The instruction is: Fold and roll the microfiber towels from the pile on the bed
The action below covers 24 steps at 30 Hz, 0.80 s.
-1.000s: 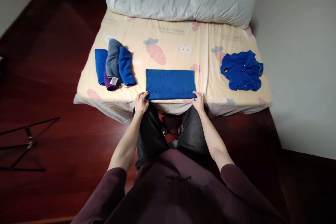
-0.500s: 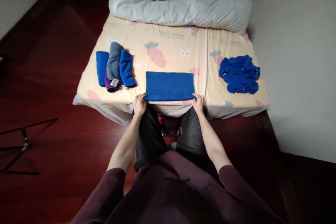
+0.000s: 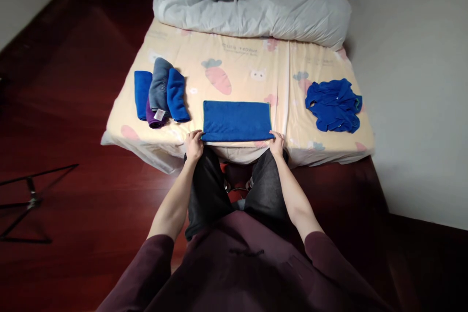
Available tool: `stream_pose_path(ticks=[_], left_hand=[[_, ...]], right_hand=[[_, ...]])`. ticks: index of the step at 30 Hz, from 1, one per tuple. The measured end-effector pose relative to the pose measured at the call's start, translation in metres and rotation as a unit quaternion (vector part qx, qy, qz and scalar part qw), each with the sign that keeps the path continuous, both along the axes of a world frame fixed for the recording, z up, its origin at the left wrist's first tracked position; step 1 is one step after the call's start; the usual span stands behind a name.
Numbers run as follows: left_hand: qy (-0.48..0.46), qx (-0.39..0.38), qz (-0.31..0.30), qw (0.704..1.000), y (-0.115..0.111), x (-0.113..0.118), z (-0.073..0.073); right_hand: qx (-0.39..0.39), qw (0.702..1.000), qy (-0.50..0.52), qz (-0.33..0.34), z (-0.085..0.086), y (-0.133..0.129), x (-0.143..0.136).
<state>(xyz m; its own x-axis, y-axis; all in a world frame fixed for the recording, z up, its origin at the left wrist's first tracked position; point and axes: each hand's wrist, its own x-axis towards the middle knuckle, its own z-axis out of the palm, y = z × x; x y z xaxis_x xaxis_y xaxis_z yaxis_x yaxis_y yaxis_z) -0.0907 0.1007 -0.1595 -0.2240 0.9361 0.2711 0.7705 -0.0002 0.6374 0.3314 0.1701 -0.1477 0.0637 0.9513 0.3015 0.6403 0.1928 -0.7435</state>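
From where I stand, the blue towel (image 3: 237, 121) lies by the bed's near edge, left hand (image 3: 194, 145) and right hand (image 3: 277, 143) each pinching a corner; tension wants to be even.

Dim light, brightest on the bed (image 3: 243, 88) toward 12 o'clock.
Faint glare marks the floor (image 3: 153, 185) at 8; deep shadow lies at 4; wide-angle distortion stretches the shirt (image 3: 234, 282) at 6, its print (image 3: 246, 252) blurred.
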Motion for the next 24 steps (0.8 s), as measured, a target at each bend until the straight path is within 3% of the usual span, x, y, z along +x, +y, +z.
stream_pose_path(ticks=[13,24], left_hand=[[-0.062,0.017,0.062,0.996,0.005,-0.001,-0.008],[-0.053,0.015,0.125,0.991,0.004,0.003,-0.004]], right_hand=[[0.006,0.998,0.032,-0.051,-0.003,0.002,-0.001],[-0.034,0.994,0.014,-0.101,-0.010,0.005,-0.003]])
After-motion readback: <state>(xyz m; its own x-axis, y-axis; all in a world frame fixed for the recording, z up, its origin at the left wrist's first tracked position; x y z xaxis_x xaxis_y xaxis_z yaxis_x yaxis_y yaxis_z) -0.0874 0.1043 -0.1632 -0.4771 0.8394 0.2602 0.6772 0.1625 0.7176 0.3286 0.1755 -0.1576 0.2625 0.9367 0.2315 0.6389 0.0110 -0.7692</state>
